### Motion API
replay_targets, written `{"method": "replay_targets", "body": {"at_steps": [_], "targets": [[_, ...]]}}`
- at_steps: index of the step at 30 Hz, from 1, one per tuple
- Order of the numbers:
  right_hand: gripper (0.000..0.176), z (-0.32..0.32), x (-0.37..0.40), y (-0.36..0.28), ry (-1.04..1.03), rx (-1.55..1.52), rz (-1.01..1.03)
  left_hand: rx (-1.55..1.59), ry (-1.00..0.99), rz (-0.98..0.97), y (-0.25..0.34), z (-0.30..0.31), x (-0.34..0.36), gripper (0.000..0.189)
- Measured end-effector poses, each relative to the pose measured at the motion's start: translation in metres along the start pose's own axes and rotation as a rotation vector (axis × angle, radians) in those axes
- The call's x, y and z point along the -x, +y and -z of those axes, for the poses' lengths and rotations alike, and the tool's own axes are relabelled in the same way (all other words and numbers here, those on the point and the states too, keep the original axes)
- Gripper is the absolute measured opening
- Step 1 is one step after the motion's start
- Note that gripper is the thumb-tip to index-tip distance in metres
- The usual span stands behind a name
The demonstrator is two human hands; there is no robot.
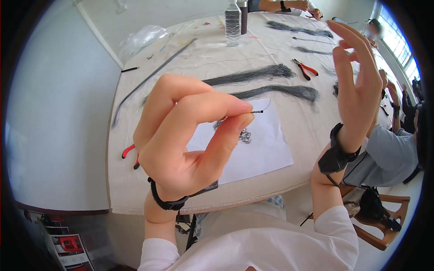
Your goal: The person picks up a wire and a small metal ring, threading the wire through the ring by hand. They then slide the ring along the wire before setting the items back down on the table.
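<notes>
Between the thumb and index fingertip of my left hand (187, 131) is a small dark piece (258, 111), with a thin curved strand at its end. My right hand (357, 77) is raised at the right; its thumb and fingers are bent toward each other, and whether they hold anything is too small to make out. Below my left hand lies a white sheet of paper (266, 149) with small dark coils (244, 136) on it. Dark wire bundles (280, 92) lie behind the paper.
Red-handled pliers (305, 69) lie behind the paper, others (129, 151) at the left. A bottle (233, 25), a dark flask (244, 17) and a plastic bag (142, 40) stand at the back. Co-workers sit at the right and far side; a wooden chair (384, 244) is at lower right.
</notes>
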State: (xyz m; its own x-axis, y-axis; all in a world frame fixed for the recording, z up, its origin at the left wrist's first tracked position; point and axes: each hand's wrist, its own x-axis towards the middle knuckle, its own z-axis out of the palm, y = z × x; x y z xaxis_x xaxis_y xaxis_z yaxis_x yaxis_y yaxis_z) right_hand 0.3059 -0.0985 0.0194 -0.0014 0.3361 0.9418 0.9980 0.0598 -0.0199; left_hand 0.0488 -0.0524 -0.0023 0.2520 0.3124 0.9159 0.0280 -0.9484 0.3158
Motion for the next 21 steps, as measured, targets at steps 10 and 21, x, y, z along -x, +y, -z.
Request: {"method": "replay_targets", "body": {"at_steps": [10,21], "targets": [[0.022,-0.012,0.006,-0.060,-0.437,-0.979,0.138,-0.027,-0.007,0.030,0.001,-0.004,0.000,0.006],[0.021,-0.010,0.009,-0.056,-0.476,-1.156,-0.153,0.013,-0.032,0.018,-0.006,-0.005,0.000,0.007]]}}
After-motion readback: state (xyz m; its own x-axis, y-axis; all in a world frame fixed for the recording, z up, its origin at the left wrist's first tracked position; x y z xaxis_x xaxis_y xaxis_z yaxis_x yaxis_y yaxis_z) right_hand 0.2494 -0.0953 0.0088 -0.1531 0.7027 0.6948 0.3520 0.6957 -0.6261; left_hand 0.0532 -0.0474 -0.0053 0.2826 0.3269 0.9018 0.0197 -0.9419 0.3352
